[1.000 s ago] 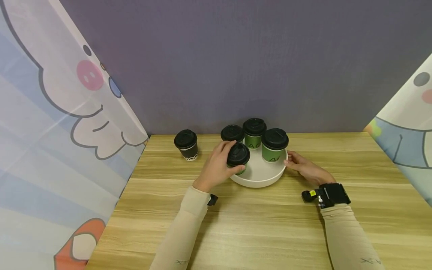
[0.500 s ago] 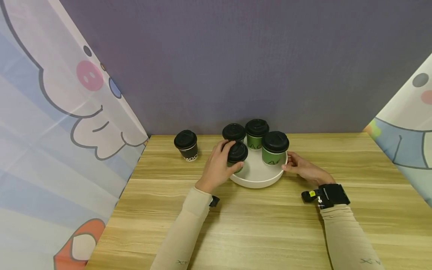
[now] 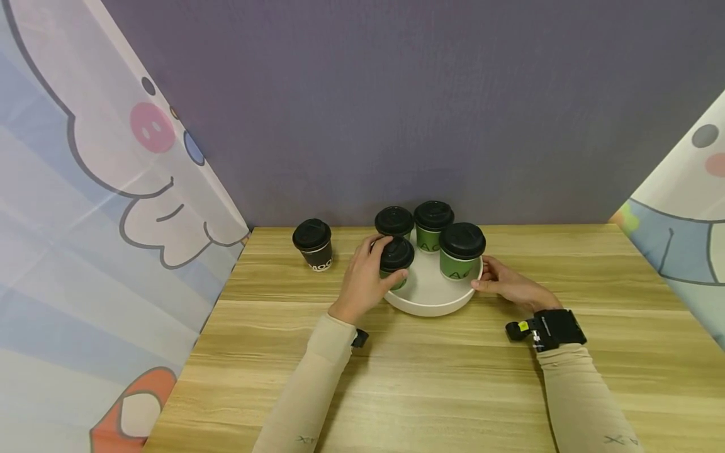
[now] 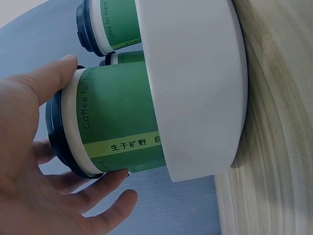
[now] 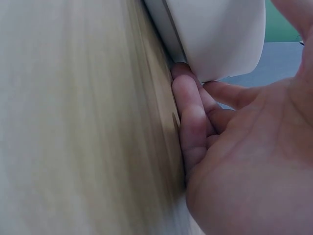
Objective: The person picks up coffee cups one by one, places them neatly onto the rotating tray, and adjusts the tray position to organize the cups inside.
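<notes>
A round white tray (image 3: pixel 428 308) with a raised rim stands on the table and bears several lidded paper coffee cups. My left hand (image 3: pixel 362 280) grips the front-left green coffee cup (image 4: pixel 117 112), thumb on one side and fingers round the other near its black lid. That cup stands upright inside the rim. My right hand (image 3: pixel 512 284) holds the tray's right side; in the right wrist view its fingers (image 5: pixel 190 112) curl at the tray's lower edge by the tabletop. Beside it is a larger green cup (image 3: pixel 460 264). Two more cups stand behind, one green (image 3: pixel 428 239), one partly hidden (image 3: pixel 394 221).
A dark paper cup (image 3: pixel 317 251) with a black lid stands on the wooden table (image 3: pixel 442 384), left of the tray. A grey-purple wall (image 3: pixel 425 113) rises behind the table's back edge. Cartoon-printed cloths (image 3: pixel 107 207) hang at both sides.
Seen from above, the cups on the tray have shifted slightly clockwise: the back ones rightward, the right one toward me, the gripped one a little left. Both hands keep their hold.
</notes>
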